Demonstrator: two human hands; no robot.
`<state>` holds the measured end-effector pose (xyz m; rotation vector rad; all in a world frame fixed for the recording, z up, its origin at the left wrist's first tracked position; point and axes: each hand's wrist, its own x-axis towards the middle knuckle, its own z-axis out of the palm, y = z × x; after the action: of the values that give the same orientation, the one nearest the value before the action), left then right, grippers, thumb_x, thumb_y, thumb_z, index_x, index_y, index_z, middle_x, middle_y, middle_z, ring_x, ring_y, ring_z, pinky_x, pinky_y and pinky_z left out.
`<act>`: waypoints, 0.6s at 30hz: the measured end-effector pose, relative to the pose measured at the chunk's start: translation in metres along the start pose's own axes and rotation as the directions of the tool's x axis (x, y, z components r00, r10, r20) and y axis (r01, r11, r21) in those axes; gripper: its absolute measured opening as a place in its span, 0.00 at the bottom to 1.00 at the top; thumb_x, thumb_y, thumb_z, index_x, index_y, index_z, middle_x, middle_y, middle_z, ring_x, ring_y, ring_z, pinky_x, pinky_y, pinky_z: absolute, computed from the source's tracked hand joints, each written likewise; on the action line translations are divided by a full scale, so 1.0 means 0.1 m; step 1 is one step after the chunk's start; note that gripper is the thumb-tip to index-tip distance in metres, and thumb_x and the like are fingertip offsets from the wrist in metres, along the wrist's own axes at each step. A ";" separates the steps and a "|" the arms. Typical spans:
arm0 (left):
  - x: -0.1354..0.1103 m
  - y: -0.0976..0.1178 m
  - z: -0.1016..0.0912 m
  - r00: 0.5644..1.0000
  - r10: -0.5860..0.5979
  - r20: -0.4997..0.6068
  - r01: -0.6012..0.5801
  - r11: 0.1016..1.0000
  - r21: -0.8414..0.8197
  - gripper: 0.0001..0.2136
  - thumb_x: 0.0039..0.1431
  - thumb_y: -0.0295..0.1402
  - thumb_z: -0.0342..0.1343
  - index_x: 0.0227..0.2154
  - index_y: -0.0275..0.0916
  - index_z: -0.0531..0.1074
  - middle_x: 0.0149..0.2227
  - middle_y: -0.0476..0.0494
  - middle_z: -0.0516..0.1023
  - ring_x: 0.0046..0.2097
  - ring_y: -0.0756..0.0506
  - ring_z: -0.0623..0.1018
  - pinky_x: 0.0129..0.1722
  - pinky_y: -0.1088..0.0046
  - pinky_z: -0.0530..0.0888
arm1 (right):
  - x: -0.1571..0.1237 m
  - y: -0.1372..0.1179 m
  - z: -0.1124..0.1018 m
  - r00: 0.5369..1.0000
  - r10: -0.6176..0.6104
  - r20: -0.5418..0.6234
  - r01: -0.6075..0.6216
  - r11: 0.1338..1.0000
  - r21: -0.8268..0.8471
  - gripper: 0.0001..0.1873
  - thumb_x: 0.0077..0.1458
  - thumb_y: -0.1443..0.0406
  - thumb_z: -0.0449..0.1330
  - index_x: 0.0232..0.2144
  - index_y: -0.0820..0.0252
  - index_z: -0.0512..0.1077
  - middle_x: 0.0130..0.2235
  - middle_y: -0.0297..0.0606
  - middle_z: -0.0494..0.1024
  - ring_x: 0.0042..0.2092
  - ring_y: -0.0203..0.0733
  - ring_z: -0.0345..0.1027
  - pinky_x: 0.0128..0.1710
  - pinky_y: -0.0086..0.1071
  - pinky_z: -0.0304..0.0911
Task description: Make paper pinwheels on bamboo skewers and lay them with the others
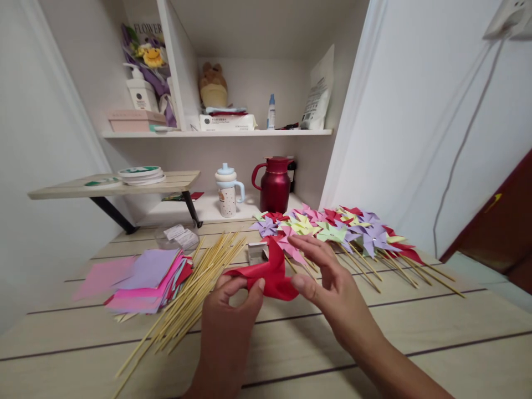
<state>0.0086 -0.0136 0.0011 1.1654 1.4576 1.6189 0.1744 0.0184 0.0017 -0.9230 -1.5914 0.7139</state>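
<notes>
My left hand [233, 310] pinches the lower left edge of a red paper pinwheel shape [272, 271] held just above the table. My right hand [328, 282] touches the right side of the same red paper, thumb against it and the other fingers partly spread above. A bundle of thin wooden sticks [191, 293] lies on the table just left of my hands. Behind them a row of finished paper pinwheels [344, 230] on sticks lies fanned out in purple, yellow, pink and red.
A stack of coloured paper squares [143, 277] sits at the left. A small metal stapler-like object [257, 252] lies behind the red paper. A red jug [275, 185], a cup with a lid [226, 191], a small side shelf [112, 185] and upper shelves stand at the back.
</notes>
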 end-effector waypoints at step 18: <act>-0.06 0.06 0.05 0.998 0.019 0.058 -0.020 0.999 0.028 0.04 0.46 0.36 0.65 0.24 0.44 0.82 0.33 0.45 0.79 0.39 0.41 0.75 0.46 0.68 0.67 | -0.05 -0.13 0.11 0.998 0.026 0.064 -0.026 1.000 0.003 0.02 0.50 0.66 0.67 0.28 0.54 0.77 0.43 0.38 0.75 0.47 0.47 0.68 0.50 0.41 0.61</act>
<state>0.0159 -0.0182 0.0063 1.2363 1.4413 1.5690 0.1618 0.0081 0.0075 -0.9273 -1.6364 0.7715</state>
